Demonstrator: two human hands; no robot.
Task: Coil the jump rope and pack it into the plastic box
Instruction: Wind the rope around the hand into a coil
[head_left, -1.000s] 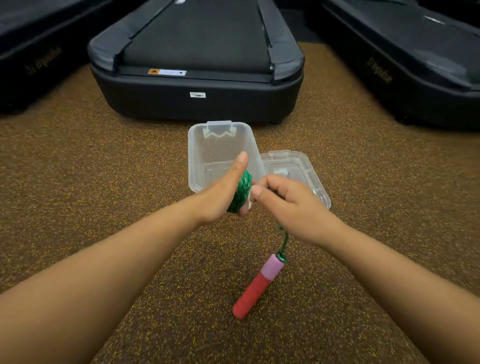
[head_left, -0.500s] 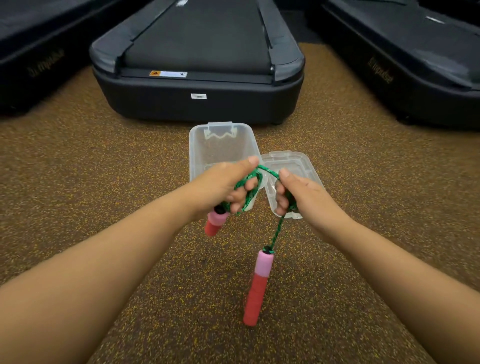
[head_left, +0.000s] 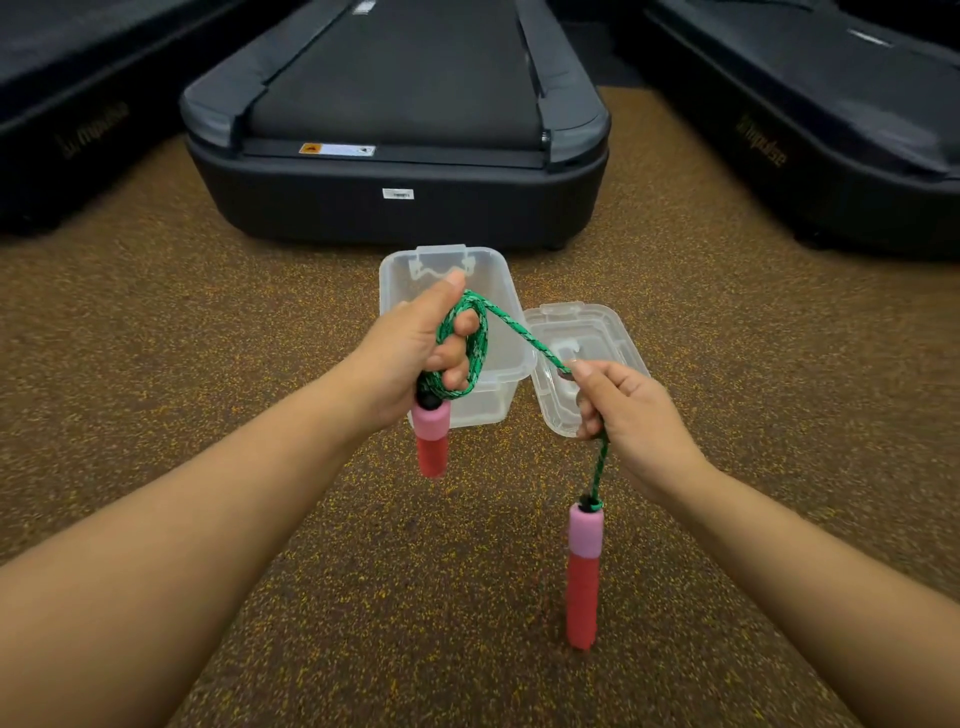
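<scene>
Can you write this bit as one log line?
left hand: holds rope coil | right hand: pinches rope | box: open

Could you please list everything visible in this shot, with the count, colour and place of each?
jump rope: one, green cord, coiled round the left hand's fingers and stretched across to the right hand
rope handles: two, pink over red; one hangs below the left hand, the other dangles on the cord below the right hand
plastic box: one, clear, open, on the floor behind the left hand
lid: one, clear, on the floor right of the box
treadmills: three, black; one centre back, others at the left and right edges
floor: brown with yellow specks
left hand: holds the coil
right hand: grips the cord
</scene>
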